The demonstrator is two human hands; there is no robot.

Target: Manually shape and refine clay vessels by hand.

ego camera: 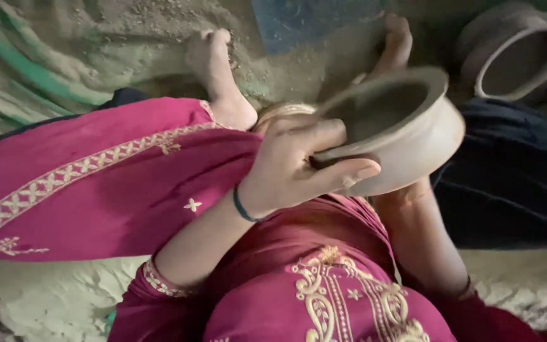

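Head view, seated person, magenta embroidered garment (115, 183) across the lap.

Left hand (299, 168): clamped on the near rim of a round, unfired grey-brown clay pot (413, 142). Fingers (324, 134) curled over the rim into the mouth; thumb (349, 175) pressed flat along the outer wall just below. A thin blue band sat on that wrist.

Right hand (395, 44): on the far side of the pot, mostly hidden behind its rim. Fingertips showed above the rim; whether they closed on the wall could not be told. The right forearm ran up beneath the pot.

Pot was held off the ground, tilted, mouth turned up and towards the left-hand grip.

Beyond the right hand, well apart, a second clay pot (514, 54) lay on its side. Beyond the left-hand grip, a bare foot (213, 69) rested on sandy ground (52, 297).
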